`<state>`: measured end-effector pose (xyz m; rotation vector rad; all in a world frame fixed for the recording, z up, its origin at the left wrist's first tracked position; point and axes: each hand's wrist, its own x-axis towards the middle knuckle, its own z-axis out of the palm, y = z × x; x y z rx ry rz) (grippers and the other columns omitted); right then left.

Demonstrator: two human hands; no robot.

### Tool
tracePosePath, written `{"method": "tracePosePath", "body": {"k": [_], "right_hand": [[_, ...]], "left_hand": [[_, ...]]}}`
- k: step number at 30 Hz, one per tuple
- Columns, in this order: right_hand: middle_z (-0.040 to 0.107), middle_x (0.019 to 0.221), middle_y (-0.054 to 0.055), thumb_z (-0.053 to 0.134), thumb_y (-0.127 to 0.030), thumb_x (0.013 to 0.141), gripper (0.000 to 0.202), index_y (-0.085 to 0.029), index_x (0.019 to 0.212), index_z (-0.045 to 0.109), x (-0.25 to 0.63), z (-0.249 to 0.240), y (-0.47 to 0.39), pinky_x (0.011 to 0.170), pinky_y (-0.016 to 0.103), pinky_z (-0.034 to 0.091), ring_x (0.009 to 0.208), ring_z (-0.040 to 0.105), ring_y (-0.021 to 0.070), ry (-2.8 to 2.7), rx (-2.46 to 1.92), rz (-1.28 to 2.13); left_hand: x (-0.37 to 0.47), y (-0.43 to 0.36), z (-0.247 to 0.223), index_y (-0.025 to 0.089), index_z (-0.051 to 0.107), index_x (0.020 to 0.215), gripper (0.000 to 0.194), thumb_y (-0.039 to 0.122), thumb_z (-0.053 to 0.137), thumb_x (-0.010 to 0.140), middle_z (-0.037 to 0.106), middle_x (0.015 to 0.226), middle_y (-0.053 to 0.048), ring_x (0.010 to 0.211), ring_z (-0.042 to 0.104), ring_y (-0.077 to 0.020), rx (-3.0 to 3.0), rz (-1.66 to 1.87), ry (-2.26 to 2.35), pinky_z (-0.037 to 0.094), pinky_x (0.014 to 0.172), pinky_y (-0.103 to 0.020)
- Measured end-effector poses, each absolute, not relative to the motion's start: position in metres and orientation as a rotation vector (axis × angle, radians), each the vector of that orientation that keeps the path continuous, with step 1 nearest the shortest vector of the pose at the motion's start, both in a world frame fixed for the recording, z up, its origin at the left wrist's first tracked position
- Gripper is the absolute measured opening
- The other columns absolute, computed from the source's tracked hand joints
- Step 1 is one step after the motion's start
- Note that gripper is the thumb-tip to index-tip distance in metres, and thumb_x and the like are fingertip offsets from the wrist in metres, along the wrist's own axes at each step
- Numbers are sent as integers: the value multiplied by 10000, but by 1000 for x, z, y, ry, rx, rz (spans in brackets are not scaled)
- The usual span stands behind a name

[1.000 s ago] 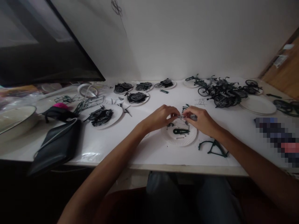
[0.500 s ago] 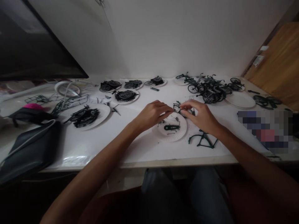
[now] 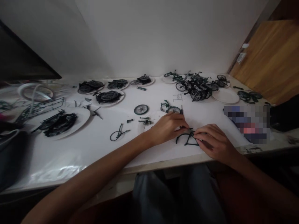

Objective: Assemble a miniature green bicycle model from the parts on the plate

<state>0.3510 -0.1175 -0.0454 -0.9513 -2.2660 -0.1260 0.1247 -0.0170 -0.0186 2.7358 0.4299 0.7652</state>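
A dark green miniature bicycle frame (image 3: 192, 144) lies near the table's front edge, its right end covered by fingers. My right hand (image 3: 216, 143) has its fingertips closed on the upper right part of this frame. From the left, my left hand (image 3: 169, 127) reaches over, thumb and fingers pinched just above the frame; what they hold is too small to name. A paper plate (image 3: 153, 114) is mostly hidden behind my left hand. Around it lie a spoked wheel (image 3: 141, 109), a fork-like part with a ring (image 3: 118, 133) and small dark parts (image 3: 145, 121).
Miniature bicycles (image 3: 198, 87) are heaped at the back right beside a white plate (image 3: 226, 97). Several plates of dark bicycle parts line the back and left, including a large plate (image 3: 85, 119). A slim dark tool (image 3: 182, 109) stands behind my left hand. A blurred patch (image 3: 249, 124) lies right.
Both hands have moved from above the paper plate toward me, to the bicycle frame. My right fingers have closed on the frame. The camera view has swung to the right.
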Motion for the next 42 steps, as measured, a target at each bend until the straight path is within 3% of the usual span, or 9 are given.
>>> {"method": "tracePosePath", "body": {"k": [26, 36, 42], "right_hand": [[710, 1048, 71, 620, -63, 863, 216, -205, 1024, 641, 350, -45, -120, 890, 407, 527, 989, 651, 208, -2326, -937, 0], [694, 1153, 94, 628, -98, 863, 266, -213, 1103, 620, 353, -46, -121, 959, 440, 531, 1097, 634, 240, -2315, -1010, -18], [702, 1150, 93, 626, -89, 861, 394, -209, 1234, 586, 352, -46, -122, 954, 444, 539, 1103, 637, 246, -2280, -1005, -12]], "left_hand": [[125, -25, -25, 179, 694, 987, 216, 256, 498, 1035, 721, 972, -44, 902, 636, -180, 2872, 622, 515, 412, 822, -338], [124, -22, -28, 201, 697, 993, 174, 253, 533, 1019, 698, 1001, -27, 903, 614, -173, 2914, 550, 516, 385, 820, -338], [119, -22, -22, 191, 688, 1005, 180, 273, 528, 1020, 691, 1011, -31, 926, 612, -181, 2872, 610, 508, 382, 842, -342]]}}
